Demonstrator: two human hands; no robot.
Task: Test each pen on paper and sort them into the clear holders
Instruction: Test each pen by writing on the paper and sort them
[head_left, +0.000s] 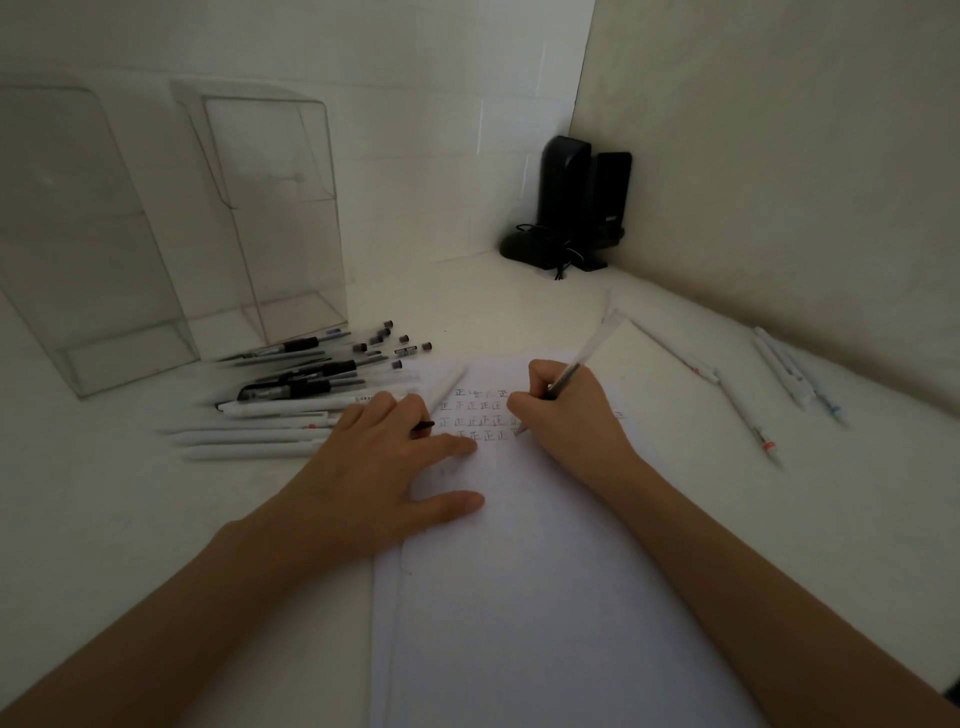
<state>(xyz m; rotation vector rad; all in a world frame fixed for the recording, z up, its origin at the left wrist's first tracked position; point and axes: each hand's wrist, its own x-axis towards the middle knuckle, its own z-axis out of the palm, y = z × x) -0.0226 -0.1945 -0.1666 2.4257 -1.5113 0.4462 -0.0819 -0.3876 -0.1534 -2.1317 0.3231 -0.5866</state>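
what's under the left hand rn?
The left hand lies flat on the left edge of the paper. A small black piece pokes out from under its fingers; the rest of it is hidden.

One head-worn wide-angle view, looking forward and down, close over the tabletop (104, 493). Left hand (384, 467), right hand (566, 415) and paper (519, 597) mid-frame, arms entering from bottom edge, wall corner (576, 130) at far end.
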